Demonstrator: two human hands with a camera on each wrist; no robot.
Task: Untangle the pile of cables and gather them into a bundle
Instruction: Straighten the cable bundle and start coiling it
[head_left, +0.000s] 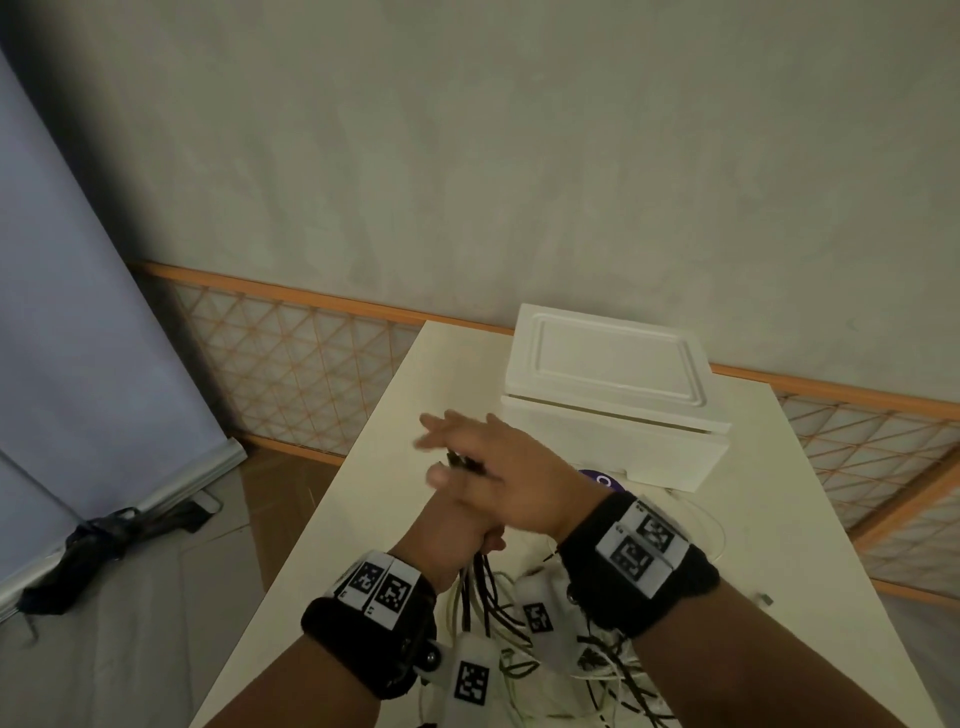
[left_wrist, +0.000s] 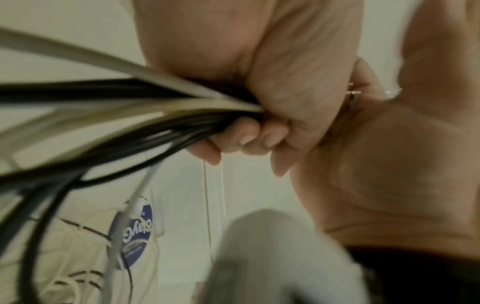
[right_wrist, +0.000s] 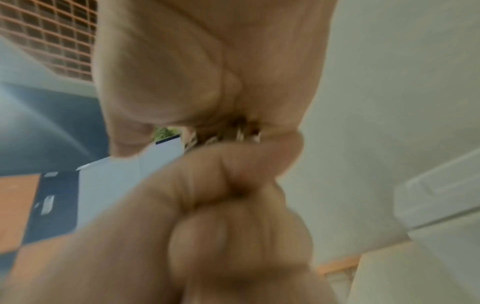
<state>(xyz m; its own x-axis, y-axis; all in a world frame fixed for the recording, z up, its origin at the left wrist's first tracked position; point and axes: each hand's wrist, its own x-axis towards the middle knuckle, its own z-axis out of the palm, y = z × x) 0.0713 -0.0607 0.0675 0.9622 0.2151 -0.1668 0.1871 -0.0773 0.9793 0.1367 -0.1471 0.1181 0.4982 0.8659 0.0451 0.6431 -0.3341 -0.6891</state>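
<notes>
**Cables gathered in the left fist above the counter**

Pale plaster wall and an orange-framed lattice panel back the head view, with a grey-blue backdrop sheet (head_left: 78, 312) at 9 o'clock and a dark folded umbrella (head_left: 104, 540) on the floor below it. A cream counter (head_left: 374, 467) runs from 6 o'clock toward 12, carrying a white foam box (head_left: 613, 395) at its far end. The left hand (head_left: 447, 540) is curled round a bunch of black and white cables (head_left: 483, 587), whose loose lengths drop toward 6 o'clock and spread over the counter between the 2 wrists. The right hand (head_left: 514, 467) lies across the top of the left fist, fingers stretched toward 10 o'clock and blurred; dark cable ends (head_left: 462, 462) stick out under its fingers. A purple round sticker (head_left: 597, 478) shows just beyond the right wrist.

Left wrist view: the left hand (left_wrist: 259, 115) grips the cables (left_wrist: 130, 115) tightly, fingers wrapped round them, the strands fanning out toward 9 o'clock. The right hand's heel (left_wrist: 389, 174) presses against it at 3 o'clock. Below, the sticker (left_wrist: 135, 232) sits on the counter (left_wrist: 246, 185) among slack white leads.

Right wrist view: heavily blurred. The right hand (right_wrist: 207, 61) fills 12 o'clock, palm toward the lens, over the left fist (right_wrist: 221, 205); cable tips (right_wrist: 244, 133) peep out between them. Whether the right fingers pinch anything I cannot tell. The foam box (right_wrist: 441, 195) lies at 3 o'clock.
</notes>
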